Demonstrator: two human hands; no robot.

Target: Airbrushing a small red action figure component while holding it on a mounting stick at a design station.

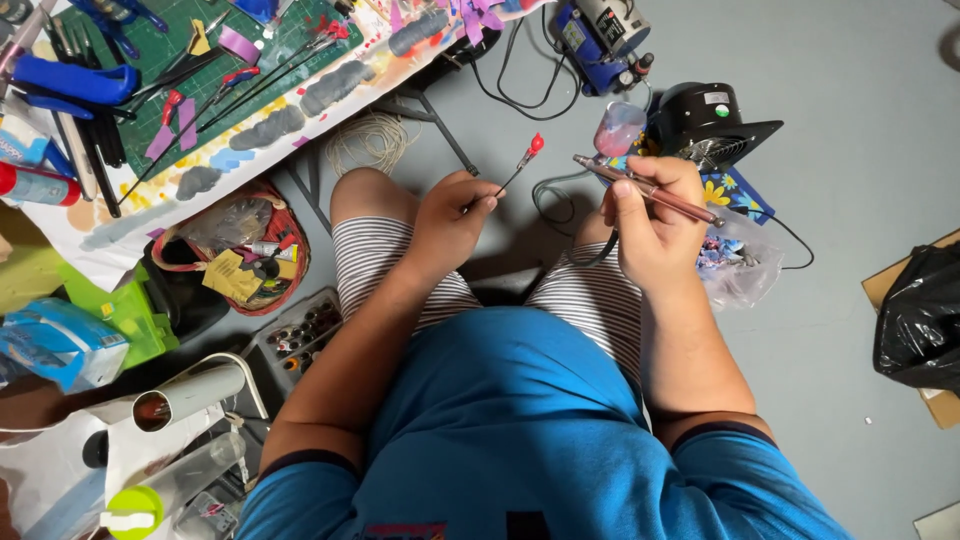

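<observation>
Red-tipped thin stick [527, 158] pinched in left hand [452, 220]; right hand [655, 225] grips slim metal airbrush [645, 189].

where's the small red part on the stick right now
In the head view, the small red part sits atop a thin stick pinched in the left hand, just above centre over the grey floor, facing the tip of the airbrush in the right hand.

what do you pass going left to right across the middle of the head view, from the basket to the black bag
red-rimmed basket → left hand pinching a thin stick → small red piece on the stick's tip → right hand holding the airbrush → clear plastic bag → black plastic bag
</observation>
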